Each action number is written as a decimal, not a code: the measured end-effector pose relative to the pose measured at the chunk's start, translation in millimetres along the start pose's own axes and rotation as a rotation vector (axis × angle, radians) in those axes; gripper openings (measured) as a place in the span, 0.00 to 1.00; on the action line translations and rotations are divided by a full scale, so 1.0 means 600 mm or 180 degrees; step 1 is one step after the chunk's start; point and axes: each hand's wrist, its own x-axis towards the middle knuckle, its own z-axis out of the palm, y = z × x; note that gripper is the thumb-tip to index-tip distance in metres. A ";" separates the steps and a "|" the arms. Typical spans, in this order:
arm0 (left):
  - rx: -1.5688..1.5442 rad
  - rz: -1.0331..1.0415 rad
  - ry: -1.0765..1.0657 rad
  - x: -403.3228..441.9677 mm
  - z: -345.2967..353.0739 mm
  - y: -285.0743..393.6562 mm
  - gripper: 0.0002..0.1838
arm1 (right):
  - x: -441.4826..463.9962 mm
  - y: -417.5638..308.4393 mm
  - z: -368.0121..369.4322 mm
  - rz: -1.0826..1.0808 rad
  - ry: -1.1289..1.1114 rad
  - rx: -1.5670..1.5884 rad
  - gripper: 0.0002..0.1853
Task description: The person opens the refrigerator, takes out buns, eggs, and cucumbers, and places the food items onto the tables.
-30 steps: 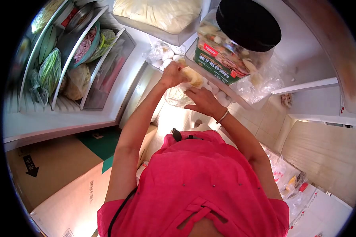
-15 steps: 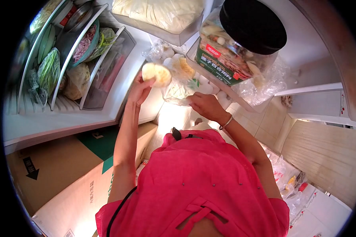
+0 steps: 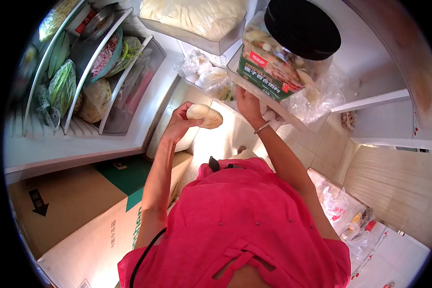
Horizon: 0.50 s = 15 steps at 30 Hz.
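Note:
My left hand (image 3: 178,124) is closed on pale, rounded flat buns (image 3: 204,116), two pressed together with a lightly browned patch, in front of the open fridge. My right hand (image 3: 247,104), a bracelet at its wrist, reaches into the lower door shelf (image 3: 219,102). Its fingers are hidden in there, so what they touch does not show. Beside them on that shelf lies a clear plastic bag (image 3: 218,84) with pale food in it. White eggs (image 3: 269,114) show just right of the right wrist.
A big jar with a black lid (image 3: 302,29) stands on the door shelf above my right hand. At left are fridge shelves with bagged greens (image 3: 62,91) and a bowl of sliced meat (image 3: 105,57). A cardboard box (image 3: 77,192) sits below them, and bags (image 3: 336,206) lie at lower right.
My left hand has brought the buns down and right, away from the door shelf. My right hand has left the clear bag's near edge and moved up, deeper into the shelf.

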 end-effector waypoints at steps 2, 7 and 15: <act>0.0065 0.0047 0.0018 0.016 0.002 -0.004 0.19 | 0.006 -0.011 0.004 -0.0231 -0.0144 -0.0455 0.19; 0.0164 0.0244 0.0320 0.069 0.014 0.001 0.21 | 0.022 -0.031 0.011 0.0048 -0.0110 -0.0539 0.19; 0.0009 -0.0146 0.0416 0.121 0.009 -0.004 0.22 | 0.036 -0.020 0.031 -0.0034 0.0416 0.0302 0.17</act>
